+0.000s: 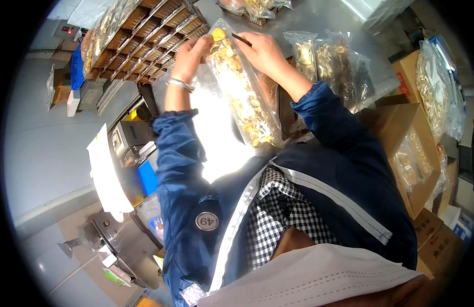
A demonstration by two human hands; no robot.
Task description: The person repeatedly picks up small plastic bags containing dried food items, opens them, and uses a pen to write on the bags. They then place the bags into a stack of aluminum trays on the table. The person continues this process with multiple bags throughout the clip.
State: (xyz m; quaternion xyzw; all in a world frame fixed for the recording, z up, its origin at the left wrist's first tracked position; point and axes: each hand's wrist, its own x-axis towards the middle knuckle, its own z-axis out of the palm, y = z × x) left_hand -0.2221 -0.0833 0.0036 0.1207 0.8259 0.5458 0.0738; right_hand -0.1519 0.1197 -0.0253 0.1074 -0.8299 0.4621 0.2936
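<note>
A long clear plastic bag (242,94) of dried mushroom pieces, yellowish and cream, lies slanted on the shiny metal table in front of me. A round yellow piece (218,35) shows at its far end. My left hand (190,57) is closed on the bag's left edge near that end, the thumb and fingers bent. On the other side, my right hand (263,53) has its fingers curled around a thin dark stick (241,39), whose tip points at the bag's far right edge. Whether the right fingers also grip the plastic is hidden.
Stacked brown divided trays (145,38) stand at the far left. Several clear bags of dried goods (324,56) lie to the right of my right hand. An open cardboard box (408,153) with filled bags stands at my right. A metal machine (129,138) is at the left.
</note>
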